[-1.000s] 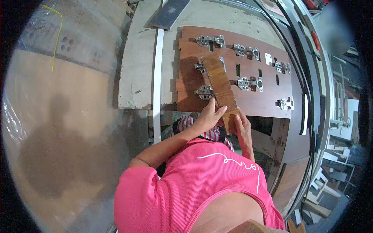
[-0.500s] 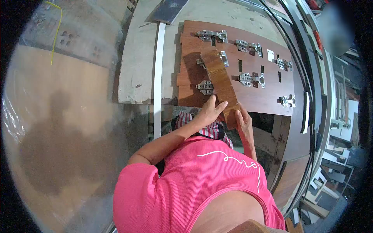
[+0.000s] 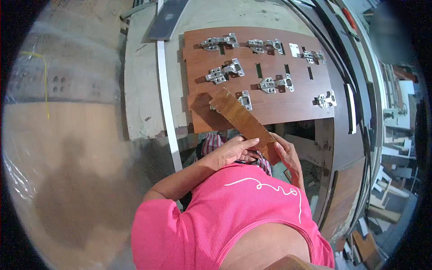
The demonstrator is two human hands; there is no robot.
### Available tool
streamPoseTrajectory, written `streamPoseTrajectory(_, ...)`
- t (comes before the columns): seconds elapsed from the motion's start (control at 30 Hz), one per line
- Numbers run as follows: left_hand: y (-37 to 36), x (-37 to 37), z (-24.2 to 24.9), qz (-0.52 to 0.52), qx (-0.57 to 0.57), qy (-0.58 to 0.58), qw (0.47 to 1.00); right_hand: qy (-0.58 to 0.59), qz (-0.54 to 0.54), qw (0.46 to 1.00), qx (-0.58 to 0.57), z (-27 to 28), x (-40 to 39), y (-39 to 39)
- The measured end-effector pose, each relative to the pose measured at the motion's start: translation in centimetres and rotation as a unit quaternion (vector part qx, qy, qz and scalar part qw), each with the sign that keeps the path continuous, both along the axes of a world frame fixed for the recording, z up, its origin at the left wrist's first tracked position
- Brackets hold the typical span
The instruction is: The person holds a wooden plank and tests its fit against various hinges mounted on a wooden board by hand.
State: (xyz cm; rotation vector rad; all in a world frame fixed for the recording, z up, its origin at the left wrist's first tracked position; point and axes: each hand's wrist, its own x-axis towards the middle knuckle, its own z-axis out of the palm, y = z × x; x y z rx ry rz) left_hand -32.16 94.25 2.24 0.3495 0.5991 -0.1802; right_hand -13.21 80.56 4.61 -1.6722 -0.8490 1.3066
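A worker's left hand (image 3: 236, 150) and right hand (image 3: 289, 156) grasp the near end of a wooden strip (image 3: 245, 120), its far end slanting over a brown panel (image 3: 301, 105) and partly hiding a hinge (image 3: 246, 100) (whether the two touch is hard to tell). The step appears to be handling the strip; any turn would call for keeping its edges off the metal, with more room leftward, where the bench (image 3: 141, 81) carries a white bar (image 3: 165, 92)

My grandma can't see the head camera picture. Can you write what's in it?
A person's left hand and right hand hold a brown wooden strip near its lower end. Beyond the hands, silver metal hinges sit on a reddish-brown board. The person wears a pink shirt.
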Motion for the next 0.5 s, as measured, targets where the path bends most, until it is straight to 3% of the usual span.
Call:
streamPoseTrajectory(0.2,-0.2,0.0,0.2,0.008,0.012,0.035,0.999,-0.023,0.009,0.999,-0.025,-0.3,-0.2,0.1)
streamPoseTrajectory(0.3,-0.4,-0.1,0.8,0.003,0.082,0.008,0.997,0.013,0.001,1.0,0.024,0.1,-0.3,0.1)
streamPoseTrajectory(0.4,-0.5,-0.2,0.2,0.018,0.058,0.007,0.998,0.008,0.004,0.998,-0.055,1.2,-0.6,0.6)
streamPoseTrajectory(0.5,-0.2,-0.1,0.9,0.024,0.097,0.046,0.994,-0.057,0.016,0.998,-0.008,0.5,-0.5,0.9)
